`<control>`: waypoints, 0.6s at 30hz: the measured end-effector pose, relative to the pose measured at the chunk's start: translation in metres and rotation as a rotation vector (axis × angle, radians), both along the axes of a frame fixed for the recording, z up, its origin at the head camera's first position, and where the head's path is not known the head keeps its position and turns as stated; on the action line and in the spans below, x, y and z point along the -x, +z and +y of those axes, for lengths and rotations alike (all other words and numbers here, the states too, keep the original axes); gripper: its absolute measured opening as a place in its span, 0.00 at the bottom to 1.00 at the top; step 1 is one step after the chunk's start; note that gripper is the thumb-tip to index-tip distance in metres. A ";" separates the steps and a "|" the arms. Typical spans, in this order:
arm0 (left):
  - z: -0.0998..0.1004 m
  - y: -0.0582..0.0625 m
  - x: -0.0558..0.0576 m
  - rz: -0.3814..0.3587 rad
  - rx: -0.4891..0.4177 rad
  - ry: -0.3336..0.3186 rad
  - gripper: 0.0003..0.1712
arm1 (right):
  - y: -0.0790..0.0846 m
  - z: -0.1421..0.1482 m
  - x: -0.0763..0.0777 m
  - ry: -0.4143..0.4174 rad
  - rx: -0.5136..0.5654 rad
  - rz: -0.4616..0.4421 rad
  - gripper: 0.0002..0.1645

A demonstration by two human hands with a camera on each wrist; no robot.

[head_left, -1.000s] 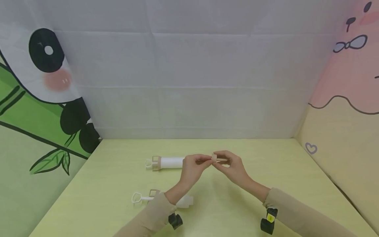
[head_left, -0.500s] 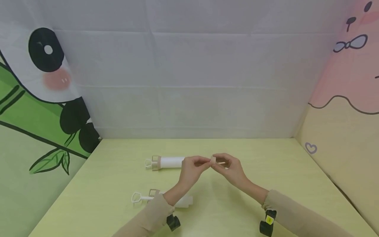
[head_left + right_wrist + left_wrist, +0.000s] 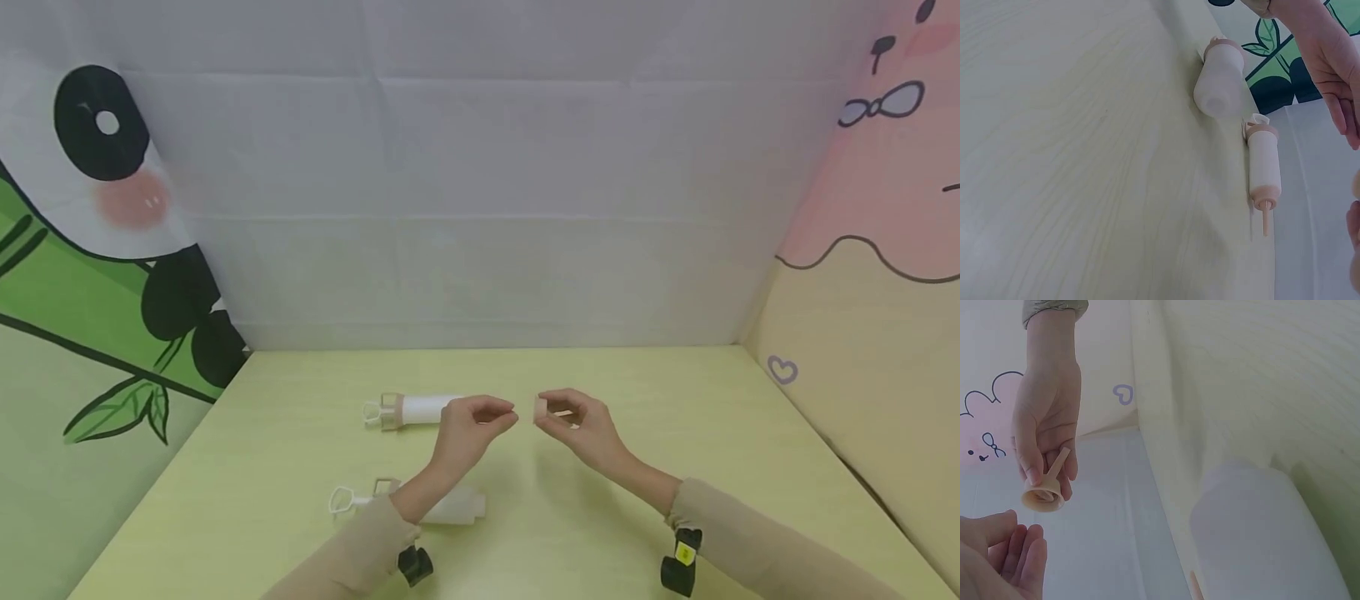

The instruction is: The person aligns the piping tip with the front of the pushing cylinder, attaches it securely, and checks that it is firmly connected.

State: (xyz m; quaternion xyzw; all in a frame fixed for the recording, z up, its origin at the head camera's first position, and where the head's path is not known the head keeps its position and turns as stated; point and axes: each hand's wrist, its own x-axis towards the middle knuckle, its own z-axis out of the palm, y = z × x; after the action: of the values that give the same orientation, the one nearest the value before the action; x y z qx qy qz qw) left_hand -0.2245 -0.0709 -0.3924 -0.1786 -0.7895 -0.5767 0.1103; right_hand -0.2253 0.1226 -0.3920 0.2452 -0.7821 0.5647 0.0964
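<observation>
Between right thumb and fingers I pinch a small beige nozzle cap (image 3: 540, 410) with a wide round mouth and a thin spout. The right hand (image 3: 592, 432) is raised above the table, and the cap's hollow mouth faces the left hand in the left wrist view. My left hand (image 3: 463, 432) is a short gap away, fingers loosely bent, holding nothing. Below the left forearm lies a white plunger tube (image 3: 456, 507) with a beige collar, a looped handle and a plain whitish end. Farther back, a similar tube (image 3: 429, 409) has a beige spouted tip (image 3: 1265, 199); the left hand partly hides it in the head view.
Both tubes lie on their sides on the pale yellow table (image 3: 637, 375). A whitish cloth (image 3: 487, 208) hangs behind it, and cartoon-printed panels (image 3: 862, 358) stand at either side. Each wrist wears a small black camera (image 3: 678, 562).
The left fingers have let go of the nozzle cap and drawn off to the left. The right hand keeps its pinch on the cap. The tubes lie where they were.
</observation>
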 end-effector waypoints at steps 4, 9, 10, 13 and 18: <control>-0.011 0.000 -0.002 0.015 0.015 0.000 0.07 | -0.014 0.006 0.009 -0.005 0.004 -0.002 0.18; -0.023 0.000 -0.005 0.010 0.049 -0.018 0.10 | -0.019 0.010 0.011 -0.010 0.000 -0.005 0.18; -0.025 0.000 -0.006 0.002 0.052 -0.020 0.11 | -0.019 0.010 0.011 -0.013 -0.005 0.001 0.18; -0.034 0.000 -0.010 -0.030 0.066 -0.017 0.13 | -0.012 0.009 0.006 -0.019 -0.018 0.013 0.18; -0.052 -0.004 -0.012 -0.081 0.129 -0.049 0.14 | 0.002 0.007 -0.004 -0.028 -0.045 0.008 0.17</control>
State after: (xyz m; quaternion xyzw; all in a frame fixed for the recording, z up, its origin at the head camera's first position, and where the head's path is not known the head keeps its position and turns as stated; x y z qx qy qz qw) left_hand -0.2123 -0.1232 -0.3966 -0.1810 -0.8242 -0.5340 0.0521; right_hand -0.2214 0.1293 -0.3904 0.2388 -0.7975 0.5445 0.1019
